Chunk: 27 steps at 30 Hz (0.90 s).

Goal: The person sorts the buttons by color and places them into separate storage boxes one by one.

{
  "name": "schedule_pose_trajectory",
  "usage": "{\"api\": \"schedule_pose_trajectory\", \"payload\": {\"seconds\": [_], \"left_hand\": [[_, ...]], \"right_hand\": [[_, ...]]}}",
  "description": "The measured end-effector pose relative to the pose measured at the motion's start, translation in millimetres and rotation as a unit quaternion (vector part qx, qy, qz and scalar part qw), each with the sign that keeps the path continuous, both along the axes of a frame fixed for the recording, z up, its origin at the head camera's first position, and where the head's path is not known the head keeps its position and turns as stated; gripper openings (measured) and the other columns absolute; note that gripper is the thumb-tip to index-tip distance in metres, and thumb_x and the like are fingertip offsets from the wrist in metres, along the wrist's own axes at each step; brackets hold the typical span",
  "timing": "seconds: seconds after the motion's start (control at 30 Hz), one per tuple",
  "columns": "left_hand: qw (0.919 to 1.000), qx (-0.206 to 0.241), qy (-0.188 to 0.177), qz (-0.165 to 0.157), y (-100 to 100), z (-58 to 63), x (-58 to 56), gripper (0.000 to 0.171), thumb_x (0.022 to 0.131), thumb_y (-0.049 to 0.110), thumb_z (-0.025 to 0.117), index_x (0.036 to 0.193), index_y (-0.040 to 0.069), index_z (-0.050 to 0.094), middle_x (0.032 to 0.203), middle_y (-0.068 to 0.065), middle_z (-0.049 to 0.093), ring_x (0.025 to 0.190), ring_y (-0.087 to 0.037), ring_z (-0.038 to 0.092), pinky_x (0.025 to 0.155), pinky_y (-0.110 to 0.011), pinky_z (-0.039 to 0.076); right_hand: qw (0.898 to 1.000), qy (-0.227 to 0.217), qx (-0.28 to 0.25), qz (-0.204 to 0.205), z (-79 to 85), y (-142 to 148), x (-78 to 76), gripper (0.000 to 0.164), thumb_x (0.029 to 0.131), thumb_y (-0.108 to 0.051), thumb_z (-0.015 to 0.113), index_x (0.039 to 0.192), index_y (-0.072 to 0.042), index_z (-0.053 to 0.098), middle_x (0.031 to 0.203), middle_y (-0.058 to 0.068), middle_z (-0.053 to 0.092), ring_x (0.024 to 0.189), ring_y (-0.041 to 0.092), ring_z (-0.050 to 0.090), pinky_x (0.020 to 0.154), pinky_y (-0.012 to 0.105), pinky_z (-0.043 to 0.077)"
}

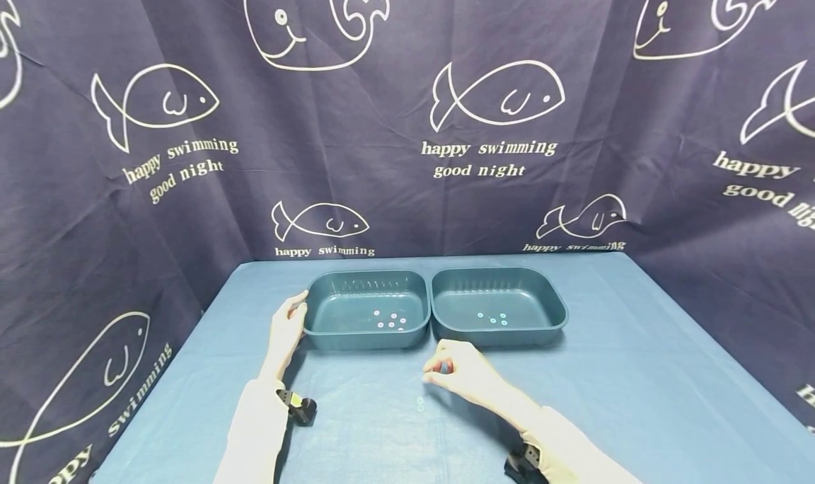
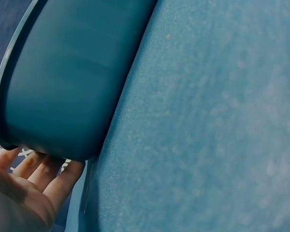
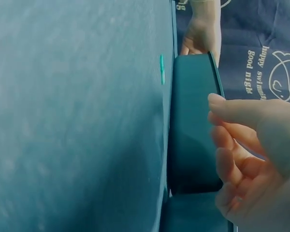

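At the left end of the left teal plastic bin (image 1: 366, 340), my left hand (image 1: 289, 321) grips the wall, with bent fingers against the outside and the thumb by the rim. In the left wrist view those fingers (image 2: 63, 183) press the bin's end wall (image 2: 53, 111). My right hand (image 1: 467, 374) hovers over the cloth in front of where the bins meet. Its thumb and index finger (image 3: 222, 104) come together at the tips; I cannot tell whether something small sits between them. Two small pale-green rings (image 1: 420, 403) lie on the cloth just left of and nearer than this hand.
Inside the left bin lie several small pinkish-white button-like discs (image 1: 391, 321). The right teal bin (image 1: 503, 337) holds several light-blue ones (image 1: 493, 320). Both bins stand side by side on a blue tablecloth (image 1: 356, 427), before a dark fish-print curtain (image 1: 395, 130).
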<state>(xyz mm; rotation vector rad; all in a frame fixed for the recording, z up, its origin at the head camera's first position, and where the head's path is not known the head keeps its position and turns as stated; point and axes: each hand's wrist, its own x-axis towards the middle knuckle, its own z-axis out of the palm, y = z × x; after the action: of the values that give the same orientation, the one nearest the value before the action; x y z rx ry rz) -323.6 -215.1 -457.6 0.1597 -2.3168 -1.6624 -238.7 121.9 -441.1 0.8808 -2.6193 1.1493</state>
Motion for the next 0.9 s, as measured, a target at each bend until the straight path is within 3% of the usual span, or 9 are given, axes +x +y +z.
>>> {"api": "schedule_pose_trajectory", "payload": {"seconds": [0.2, 0.4, 0.63, 0.9], "left_hand": [[1.0000, 0.000, -0.003, -0.001, 0.6, 0.9, 0.5, 0.038, 0.096, 0.017, 0.044, 0.133, 0.013, 0.052, 0.101, -0.021, 0.059, 0.049, -0.003, 0.042, 0.049, -0.021, 0.038], [1.0000, 0.004, -0.004, 0.005, 1.1, 3.8, 0.4, 0.038, 0.096, 0.017, 0.044, 0.133, 0.013, 0.052, 0.098, -0.022, 0.058, 0.049, -0.006, 0.042, 0.048, -0.022, 0.038], [1.0000, 0.005, -0.006, 0.005, 1.0, 3.2, -0.1, 0.038, 0.096, 0.017, 0.044, 0.133, 0.013, 0.052, 0.100, -0.022, 0.059, 0.050, -0.006, 0.042, 0.049, -0.021, 0.039], [1.0000, -0.004, -0.002, 0.002, 0.3, 1.1, 0.1, 0.038, 0.096, 0.017, 0.044, 0.132, 0.013, 0.053, 0.108, -0.020, 0.060, 0.051, -0.004, 0.043, 0.050, -0.021, 0.039]], "right_hand": [[0.999, -0.012, 0.028, 0.036, -0.9, -2.1, 2.7, 0.009, 0.075, -0.020, 0.075, 0.082, -0.015, 0.075, 0.071, -0.013, 0.054, 0.056, -0.005, 0.042, 0.053, 0.013, 0.036], [0.996, -0.018, 0.061, 0.066, -1.4, -3.8, 2.7, 0.008, 0.073, -0.015, 0.076, 0.080, -0.013, 0.074, 0.071, -0.009, 0.057, 0.059, -0.007, 0.044, 0.056, 0.013, 0.038], [0.992, -0.013, 0.104, 0.076, -1.0, -4.6, 4.0, 0.010, 0.072, -0.015, 0.077, 0.082, -0.014, 0.074, 0.072, -0.006, 0.059, 0.061, -0.007, 0.044, 0.057, 0.012, 0.037], [0.990, -0.008, 0.109, 0.089, -3.2, -5.3, 3.8, 0.010, 0.072, -0.017, 0.077, 0.082, -0.015, 0.075, 0.071, -0.005, 0.058, 0.062, -0.007, 0.045, 0.058, 0.011, 0.037]]}}
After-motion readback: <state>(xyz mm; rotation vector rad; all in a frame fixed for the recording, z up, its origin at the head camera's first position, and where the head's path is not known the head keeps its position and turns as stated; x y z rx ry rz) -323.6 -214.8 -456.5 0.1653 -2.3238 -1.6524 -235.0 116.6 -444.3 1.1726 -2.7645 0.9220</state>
